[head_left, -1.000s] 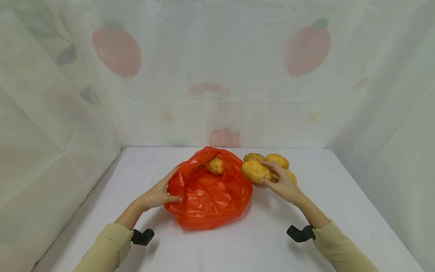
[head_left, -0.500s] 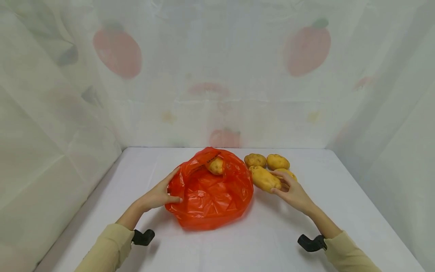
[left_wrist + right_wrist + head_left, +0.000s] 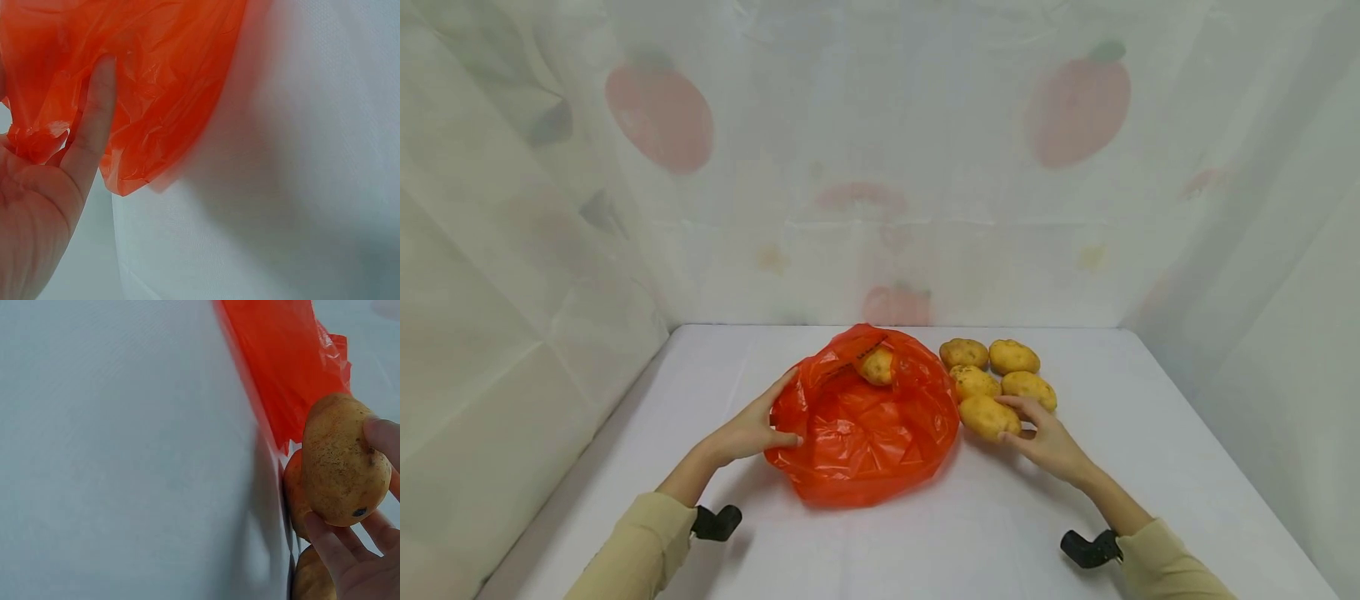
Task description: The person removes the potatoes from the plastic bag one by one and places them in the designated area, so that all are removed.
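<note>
A red plastic bag [image 3: 865,433] stands with its mouth spread open in the middle of the table, one potato [image 3: 877,367] showing inside near its back. My left hand [image 3: 748,429] holds the bag's left rim, thumb on the inner side and fingers outside. In the left wrist view, the thumb [image 3: 94,119] lies against the red film. To the right of the bag, my right hand [image 3: 1045,442] holds a yellow potato [image 3: 990,417] between thumb and fingertips. The right wrist view shows this potato [image 3: 340,459] with a dark spot on its skin.
Several more potatoes lie just behind the held one: a back pair [image 3: 963,353] and a nearer pair [image 3: 1029,390], right beside the bag. White cloth covers the table [image 3: 880,550]. Pale curtains [image 3: 880,167] with faded fruit prints enclose the back and sides.
My right hand has moved the held potato to the right and nearer to me, uncovering a potato behind it. The left hand and bag have stayed nearly still.
</note>
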The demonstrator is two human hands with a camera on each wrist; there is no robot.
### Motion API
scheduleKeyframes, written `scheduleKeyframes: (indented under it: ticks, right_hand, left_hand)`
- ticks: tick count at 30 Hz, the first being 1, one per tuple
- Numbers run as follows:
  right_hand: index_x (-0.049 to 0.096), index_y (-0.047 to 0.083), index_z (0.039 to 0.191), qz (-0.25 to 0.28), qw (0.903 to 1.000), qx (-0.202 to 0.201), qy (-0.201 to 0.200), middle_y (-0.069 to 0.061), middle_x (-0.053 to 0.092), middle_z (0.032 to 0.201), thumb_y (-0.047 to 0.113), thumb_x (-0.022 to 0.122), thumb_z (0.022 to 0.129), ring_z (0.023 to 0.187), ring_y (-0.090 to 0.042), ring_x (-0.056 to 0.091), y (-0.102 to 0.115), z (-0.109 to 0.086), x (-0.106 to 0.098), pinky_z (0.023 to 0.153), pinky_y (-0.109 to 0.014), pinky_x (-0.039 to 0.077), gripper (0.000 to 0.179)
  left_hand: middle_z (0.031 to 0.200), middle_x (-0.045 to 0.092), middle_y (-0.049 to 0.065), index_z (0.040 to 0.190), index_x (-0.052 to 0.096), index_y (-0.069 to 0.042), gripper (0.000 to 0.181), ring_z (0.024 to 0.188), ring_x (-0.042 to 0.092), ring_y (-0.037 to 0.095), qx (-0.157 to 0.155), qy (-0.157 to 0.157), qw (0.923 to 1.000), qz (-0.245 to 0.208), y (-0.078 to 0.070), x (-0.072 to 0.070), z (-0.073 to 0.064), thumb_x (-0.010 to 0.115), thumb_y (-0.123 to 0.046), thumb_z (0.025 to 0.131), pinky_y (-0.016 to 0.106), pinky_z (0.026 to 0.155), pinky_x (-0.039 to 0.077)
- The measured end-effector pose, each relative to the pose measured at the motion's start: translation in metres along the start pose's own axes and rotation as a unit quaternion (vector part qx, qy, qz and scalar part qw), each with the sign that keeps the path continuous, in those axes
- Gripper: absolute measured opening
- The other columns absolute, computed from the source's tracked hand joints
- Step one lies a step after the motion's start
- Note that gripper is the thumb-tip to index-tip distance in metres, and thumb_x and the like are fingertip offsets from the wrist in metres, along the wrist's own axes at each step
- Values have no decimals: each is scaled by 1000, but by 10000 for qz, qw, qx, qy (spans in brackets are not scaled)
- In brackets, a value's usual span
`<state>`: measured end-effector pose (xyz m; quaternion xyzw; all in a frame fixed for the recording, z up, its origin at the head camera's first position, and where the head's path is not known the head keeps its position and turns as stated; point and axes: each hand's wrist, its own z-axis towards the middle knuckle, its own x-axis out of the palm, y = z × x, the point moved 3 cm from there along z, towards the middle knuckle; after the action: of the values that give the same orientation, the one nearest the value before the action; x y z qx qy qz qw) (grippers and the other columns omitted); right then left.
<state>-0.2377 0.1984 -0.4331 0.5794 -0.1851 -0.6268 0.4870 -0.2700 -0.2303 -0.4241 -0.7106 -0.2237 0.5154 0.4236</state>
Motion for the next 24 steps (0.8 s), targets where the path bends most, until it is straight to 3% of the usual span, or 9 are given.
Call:
scheduleKeyframes:
  ticks: [5, 10, 15, 24]
  right_hand:
    - [46, -1, 129, -85, 9999, 64, -3, -22, 43, 129, 6, 66, 83, 113, -40, 47, -10, 0, 3, 84, -44, 51, 51]
    - [48, 8, 130, -59, 9999, 64, 51, -17, 44, 131, 15, 69, 82, 116, -38, 46, -34, 3, 9, 84, -43, 51, 52]
    - [49, 9, 129, 21, 9999, 0, 104, -16, 45, 131, 22, 70, 81, 117, -37, 46, -43, 5, 11, 83, -40, 52, 53]
    - [50, 6, 127, -176, 9997, -147, 102, -15, 48, 128, 14, 71, 81, 117, -34, 46, -44, 6, 13, 82, -39, 53, 52]
  left_hand:
    - [151, 16, 11, 149, 6, -24, 100, 128, 31, 38, -4, -8, 10000, 2, 0, 0, 0, 72, -8, 76, 51, 93, 44]
    - [151, 17, 8, 148, 7, -30, 100, 128, 32, 36, 4, 7, 10000, -46, -2, 0, -1, 74, -11, 76, 48, 93, 46]
    - [151, 16, 7, 148, 7, -31, 100, 129, 30, 36, 37, 15, 9999, -122, -2, 1, -2, 74, -11, 76, 50, 93, 44]
    - [151, 15, 10, 149, 7, -27, 100, 128, 31, 38, 10, -16, 10000, -82, -4, 0, -3, 73, -8, 76, 51, 92, 45]
